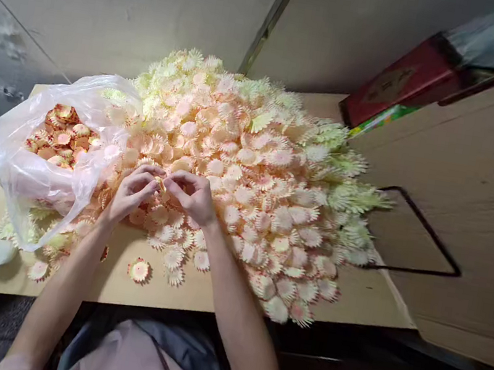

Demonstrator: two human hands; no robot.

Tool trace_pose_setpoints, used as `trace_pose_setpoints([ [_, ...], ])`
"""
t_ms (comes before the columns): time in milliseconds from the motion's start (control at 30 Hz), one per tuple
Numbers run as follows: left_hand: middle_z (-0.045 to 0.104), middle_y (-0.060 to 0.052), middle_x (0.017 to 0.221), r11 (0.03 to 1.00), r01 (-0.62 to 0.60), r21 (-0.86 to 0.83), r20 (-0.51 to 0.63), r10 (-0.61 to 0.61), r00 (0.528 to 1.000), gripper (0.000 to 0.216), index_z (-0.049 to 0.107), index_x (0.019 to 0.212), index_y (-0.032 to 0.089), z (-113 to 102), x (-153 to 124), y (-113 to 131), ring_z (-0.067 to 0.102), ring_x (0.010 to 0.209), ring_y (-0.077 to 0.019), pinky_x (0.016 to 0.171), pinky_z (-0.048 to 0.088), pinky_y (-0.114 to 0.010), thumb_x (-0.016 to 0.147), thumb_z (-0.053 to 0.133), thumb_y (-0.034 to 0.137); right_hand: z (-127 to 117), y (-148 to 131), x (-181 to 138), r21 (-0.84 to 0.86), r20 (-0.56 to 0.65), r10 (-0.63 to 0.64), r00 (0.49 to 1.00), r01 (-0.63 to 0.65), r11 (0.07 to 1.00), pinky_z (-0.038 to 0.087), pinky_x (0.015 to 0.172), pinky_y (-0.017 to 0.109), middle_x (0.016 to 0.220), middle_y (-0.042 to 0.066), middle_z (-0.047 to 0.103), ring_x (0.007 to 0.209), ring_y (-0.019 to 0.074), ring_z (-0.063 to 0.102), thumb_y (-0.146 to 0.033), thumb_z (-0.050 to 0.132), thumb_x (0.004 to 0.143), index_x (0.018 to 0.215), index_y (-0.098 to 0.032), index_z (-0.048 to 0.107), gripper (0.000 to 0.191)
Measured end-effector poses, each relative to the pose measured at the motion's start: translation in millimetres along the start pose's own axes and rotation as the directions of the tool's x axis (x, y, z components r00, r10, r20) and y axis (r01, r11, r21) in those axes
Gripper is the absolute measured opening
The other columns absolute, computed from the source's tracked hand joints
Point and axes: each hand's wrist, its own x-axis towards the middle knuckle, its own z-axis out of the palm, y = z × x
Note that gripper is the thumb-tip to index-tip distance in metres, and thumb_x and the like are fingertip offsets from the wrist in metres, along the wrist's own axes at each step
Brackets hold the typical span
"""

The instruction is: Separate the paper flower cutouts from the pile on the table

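Fingertips of my left hand (134,187) and right hand (195,197) pinched small, partly hidden artificial-flower disc (160,182) between them, above front of pale fringed-flower heap (248,159) on bench (118,288); open plastic bag (7,137) with red-edged flower discs (65,139) lay leftward, my left hand nearer it.

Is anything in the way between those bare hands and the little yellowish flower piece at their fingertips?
Nothing visible is. The left hand and right hand meet at the small yellowish flower piece, partly hidden there. The heap of pale pink and green frilled flower discs spreads around them, not between.
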Motion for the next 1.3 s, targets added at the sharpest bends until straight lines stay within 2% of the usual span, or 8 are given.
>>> trace_pose_setpoints([
  [233, 0.060, -0.010, 0.113, 0.998, -0.001, 0.059, -0.043, 0.004, 0.999, 0.027, 0.065, 0.076, 0.017, 3, 1, 0, 0.055, 0.110, -0.0203, 0.100, 0.041, -0.032, 0.093, 0.057, 0.036, -1, 9, 3, -0.016, -0.289, 0.000, 0.957, -0.005, 1.000, 0.040, 0.056, 0.024, 0.067, -0.001, 0.056, 0.061, 0.0105, 0.049, -0.049, 0.063, 0.085, 0.078, -0.017, 0.062, 0.034],
  [367, 0.057, -0.009, 0.111, 0.998, 0.013, 0.067, -0.034, -0.011, 0.999, 0.028, 0.065, 0.077, 0.017, 4, 2, 1, 0.054, 0.109, -0.0196, 0.100, 0.040, -0.030, 0.093, 0.056, 0.037, 1, 14, 6, -0.033, -0.361, 0.017, 0.932, -0.031, 0.999, 0.043, 0.058, 0.024, 0.068, 0.000, 0.056, 0.062, 0.0110, 0.051, -0.053, 0.061, 0.085, 0.080, -0.017, 0.061, 0.037],
  [600, 0.058, -0.008, 0.104, 0.999, 0.038, 0.027, -0.113, -0.035, 0.993, 0.030, 0.063, 0.075, 0.016, 3, 2, -3, 0.056, 0.103, -0.0186, 0.094, 0.041, -0.028, 0.092, 0.058, 0.040, -1, 13, 6, 0.063, -0.253, 0.036, 0.967, -0.021, 0.998, 0.044, 0.059, 0.024, 0.074, -0.001, 0.062, 0.063, 0.0111, 0.056, -0.042, 0.070, 0.080, 0.092, -0.020, 0.061, 0.027],
  [700, 0.059, -0.009, 0.104, 0.998, 0.049, 0.027, -0.118, -0.046, 0.992, 0.030, 0.063, 0.075, 0.016, 3, 2, -1, 0.057, 0.103, -0.0188, 0.093, 0.042, -0.028, 0.092, 0.058, 0.041, -2, 6, 3, 0.006, -0.149, -0.038, 0.988, 0.039, 0.999, 0.046, 0.064, 0.025, 0.082, 0.001, 0.065, 0.071, 0.0120, 0.058, -0.033, 0.064, 0.084, 0.086, -0.020, 0.065, 0.013],
  [833, 0.059, -0.009, 0.105, 0.999, 0.036, 0.037, -0.112, -0.032, 0.993, 0.030, 0.063, 0.075, 0.016, 4, 2, 1, 0.057, 0.103, -0.0186, 0.096, 0.042, -0.030, 0.092, 0.058, 0.040, -2, -1, -1, -0.019, -0.020, -0.014, 1.000, 0.014, 1.000, 0.049, 0.079, 0.030, 0.092, 0.004, 0.070, 0.087, 0.0162, 0.063, -0.028, 0.055, 0.088, 0.081, -0.020, 0.072, 0.020],
  [1033, 0.058, -0.010, 0.108, 0.998, 0.031, 0.056, -0.065, -0.028, 0.998, 0.031, 0.064, 0.076, 0.017, 4, 1, 4, 0.056, 0.105, -0.0201, 0.095, 0.044, -0.031, 0.092, 0.058, 0.042, 2, 8, 1, 0.062, -0.211, 0.049, 0.976, -0.037, 0.997, 0.053, 0.070, 0.029, 0.082, 0.003, 0.073, 0.073, 0.0152, 0.065, -0.034, 0.079, 0.071, 0.083, -0.018, 0.073, 0.020],
  [1133, 0.056, -0.011, 0.114, 0.997, 0.057, 0.048, -0.019, -0.056, 0.998, 0.032, 0.064, 0.077, 0.017, 4, 1, 4, 0.054, 0.110, -0.0209, 0.098, 0.043, -0.032, 0.092, 0.056, 0.044, 1, 12, 4, 0.168, -0.307, 0.084, 0.948, -0.032, 0.985, 0.053, 0.064, 0.025, 0.072, 0.001, 0.071, 0.065, 0.0129, 0.064, -0.034, 0.085, 0.064, 0.077, -0.018, 0.069, 0.026],
  [1300, 0.054, -0.010, 0.117, 0.996, 0.091, 0.007, 0.028, -0.091, 0.995, 0.032, 0.060, 0.076, 0.017, 1, -1, 4, 0.052, 0.113, -0.0206, 0.102, 0.040, -0.031, 0.094, 0.054, 0.042, -8, 16, 7, 0.226, -0.395, 0.155, 0.906, -0.068, 0.972, 0.050, 0.057, 0.022, 0.062, -0.004, 0.067, 0.054, 0.0099, 0.060, -0.039, 0.086, 0.061, 0.087, -0.018, 0.066, 0.038],
])
